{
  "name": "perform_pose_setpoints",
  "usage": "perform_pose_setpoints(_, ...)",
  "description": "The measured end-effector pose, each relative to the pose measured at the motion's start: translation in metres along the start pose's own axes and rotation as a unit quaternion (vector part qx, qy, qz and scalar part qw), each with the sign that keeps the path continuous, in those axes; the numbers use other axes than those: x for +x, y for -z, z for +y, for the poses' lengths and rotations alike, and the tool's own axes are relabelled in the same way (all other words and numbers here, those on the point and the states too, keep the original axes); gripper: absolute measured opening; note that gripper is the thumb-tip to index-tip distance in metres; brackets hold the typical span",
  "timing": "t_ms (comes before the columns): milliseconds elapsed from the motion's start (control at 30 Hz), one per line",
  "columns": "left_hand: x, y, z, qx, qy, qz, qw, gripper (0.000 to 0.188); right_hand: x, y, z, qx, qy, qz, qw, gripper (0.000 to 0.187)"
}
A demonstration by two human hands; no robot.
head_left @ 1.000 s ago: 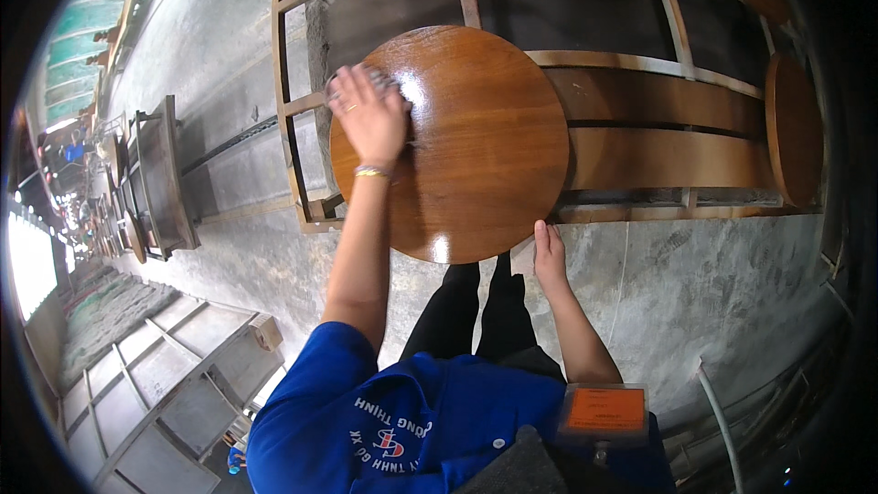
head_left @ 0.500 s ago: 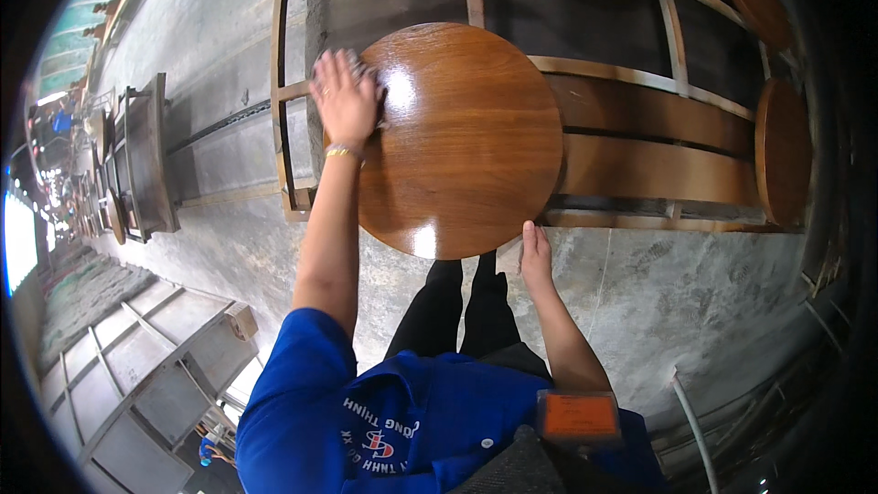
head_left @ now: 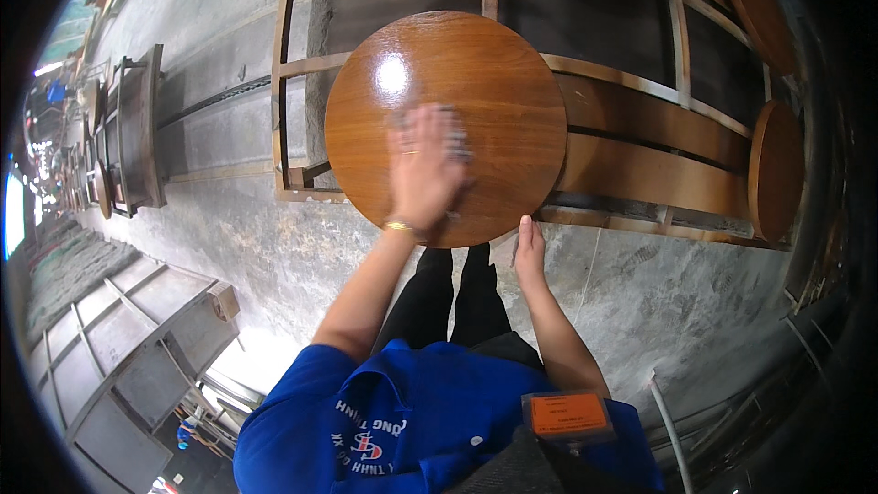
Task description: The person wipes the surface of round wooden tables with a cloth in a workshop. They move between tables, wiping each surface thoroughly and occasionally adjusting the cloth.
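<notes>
The round wooden board [head_left: 498, 82] lies over a wooden frame [head_left: 679, 37]. Near its middle, the left hand [head_left: 425, 169] covers a grey pad [head_left: 456, 135], fingers too blurred to judge; by its near-right rim, the right hand's [head_left: 529, 254] fingers sit close together, grip unclear.

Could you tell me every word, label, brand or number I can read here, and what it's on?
Blue shirt: white lettering curves around a red-and-white emblem; partly legible, but I won't copy the wording or name a brand.
Orange badge: several lines of dark print, mostly too small to read; not copied either.
Round wooden board: no writing shows.
Elsewhere: none I can make out.
</notes>
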State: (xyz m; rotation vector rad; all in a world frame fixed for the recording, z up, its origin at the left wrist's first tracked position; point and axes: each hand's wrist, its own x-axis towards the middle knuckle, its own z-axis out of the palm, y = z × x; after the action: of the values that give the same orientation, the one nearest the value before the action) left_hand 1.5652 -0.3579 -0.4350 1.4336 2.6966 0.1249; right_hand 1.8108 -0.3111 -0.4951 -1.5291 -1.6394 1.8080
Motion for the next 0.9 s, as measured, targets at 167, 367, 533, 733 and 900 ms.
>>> perform_pose_setpoints(167,-0.028,0.018,-0.081,0.024,0.173,0.024,0.984,0.077,-0.003,-0.002,0.003,-0.005,-0.026,-0.013,1.000,0.053)
perform_pose_setpoints(367,0.003,-0.013,0.094,-0.160,-0.207,-0.042,0.964,0.079,-0.002,-0.001,0.012,0.001,-0.029,-0.022,0.999,0.056)
perform_pose_setpoints(533,-0.033,-0.004,0.056,-0.124,-0.145,-0.086,0.978,0.082,-0.003,0.006,0.004,0.048,-0.045,-0.051,0.997,0.058)
perform_pose_setpoints(733,-0.103,0.009,-0.044,-0.072,0.124,0.019,0.990,0.082,-0.004,0.003,-0.004,0.051,-0.006,-0.027,0.998,0.056)
perform_pose_setpoints(900,-0.089,-0.009,0.078,-0.137,-0.019,-0.089,0.986,0.077,0.003,0.011,0.003,0.106,-0.050,-0.072,0.991,0.055)
